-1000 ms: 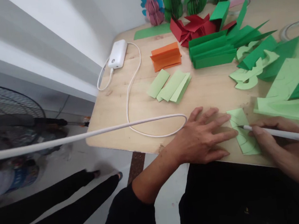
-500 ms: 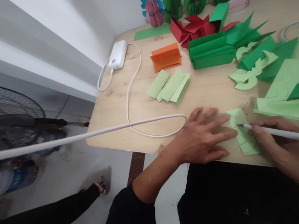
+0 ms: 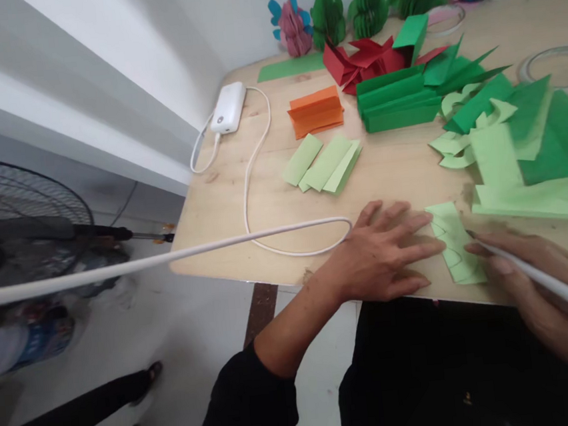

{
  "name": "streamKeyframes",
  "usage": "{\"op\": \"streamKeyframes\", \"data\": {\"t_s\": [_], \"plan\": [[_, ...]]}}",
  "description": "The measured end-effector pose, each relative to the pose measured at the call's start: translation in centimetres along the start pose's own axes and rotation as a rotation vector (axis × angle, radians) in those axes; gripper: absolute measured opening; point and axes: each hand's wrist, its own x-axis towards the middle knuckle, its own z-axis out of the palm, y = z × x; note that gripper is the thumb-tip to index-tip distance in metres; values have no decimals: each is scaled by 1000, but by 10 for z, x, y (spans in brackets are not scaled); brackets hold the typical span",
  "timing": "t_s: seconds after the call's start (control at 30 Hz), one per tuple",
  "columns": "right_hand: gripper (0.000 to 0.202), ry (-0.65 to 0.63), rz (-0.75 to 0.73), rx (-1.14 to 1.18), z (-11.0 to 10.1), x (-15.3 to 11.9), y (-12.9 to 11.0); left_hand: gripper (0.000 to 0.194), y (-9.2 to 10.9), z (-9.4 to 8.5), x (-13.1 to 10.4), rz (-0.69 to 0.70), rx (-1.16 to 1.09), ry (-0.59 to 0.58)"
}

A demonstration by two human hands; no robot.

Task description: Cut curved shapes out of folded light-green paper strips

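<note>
In the head view, the left hand (image 3: 386, 257) lies palm down on the worktop (image 3: 213, 236), its fingers fanned well apart and gripping nothing, with the longer fingertips at the left edge of a pale green paper strip (image 3: 459, 253). That strip lies near the front edge of the worktop, between the two hands, and bears curved drawn lines along its left side. The right hand (image 3: 526, 277) has its fingers closed around a white pen (image 3: 555, 287), whose dark tip points at the strip's right edge; whether it touches the paper I cannot tell. Just beyond the right hand is a heap of light green paper (image 3: 497, 159), overlapping darker green sheets (image 3: 539, 125). Ahead of the left hand lie pale green folded pieces (image 3: 332, 163), then an orange folded stack (image 3: 316, 113), with green folded paper (image 3: 398, 99) and red folded paper (image 3: 370, 63) to its right. A white cable (image 3: 133, 264) loops beside the left wrist, and a white power bank (image 3: 228, 108) rests near the wall. At lower left, another person's dark-trousered leg (image 3: 81, 403) shows above the floor.
</note>
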Motion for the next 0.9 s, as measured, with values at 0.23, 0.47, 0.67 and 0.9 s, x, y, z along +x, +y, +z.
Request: {"op": "streamKeyframes", "data": {"t_s": [0.23, 0.47, 0.67, 0.9], "plan": [[36, 0, -361, -81, 0, -4, 12, 53, -1, 4, 0, 7, -1, 34], [39, 42, -397, -116, 6, -8, 17, 54, 2, 2, -2, 6, 3, 61], [33, 46, -373, -118, 8, -10, 18, 55, 22, 1, -7, 57, 9, 50], [35, 53, -396, -93, 8, -10, 19, 55, 27, 5, -13, 65, 80, 46]]}}
